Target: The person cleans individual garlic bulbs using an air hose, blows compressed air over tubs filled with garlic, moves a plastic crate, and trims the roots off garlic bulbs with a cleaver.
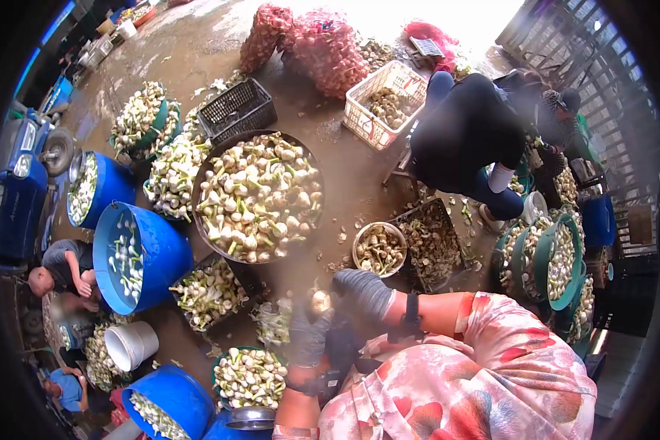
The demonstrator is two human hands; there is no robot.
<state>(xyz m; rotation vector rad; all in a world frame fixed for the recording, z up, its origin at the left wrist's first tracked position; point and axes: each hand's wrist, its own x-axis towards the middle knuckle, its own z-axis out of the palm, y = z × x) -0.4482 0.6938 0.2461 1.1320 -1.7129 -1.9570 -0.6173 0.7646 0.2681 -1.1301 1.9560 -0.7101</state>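
right up close it's the patterned shirt (455, 374), pink, red and white, on the person at work, and out front come two grey-gloved hands, down on the near side of the big round pan (320, 192) that's heaped with garlic. here's the left hand (308, 339), fingers closed on a pale garlic bulb (320, 302), its rounded side showing up at the fingertips! the right hand (363, 293) is just beside it, back of the glove up, fingers curled over; whether it has hold of anything, i can't tell from here. so the bulb is between the two hands, near the pan but apart from its rim.

look right of the pan: a small round tub (356, 255) of garlic, and just beside it a dark tray (447, 220) full of brownish bits. farther right, a co-worker (469, 132) in dark clothes bends forward, green tubs (540, 271) of garlic nearby. beyond the pan, a black crate (246, 121) sits close by, then farther off a white crate (367, 128) and bulging pink net sacks (330, 59). left of the pan, a tall blue tub (165, 268) has pale garlic inside, and past it there's a blue vehicle (18, 205).
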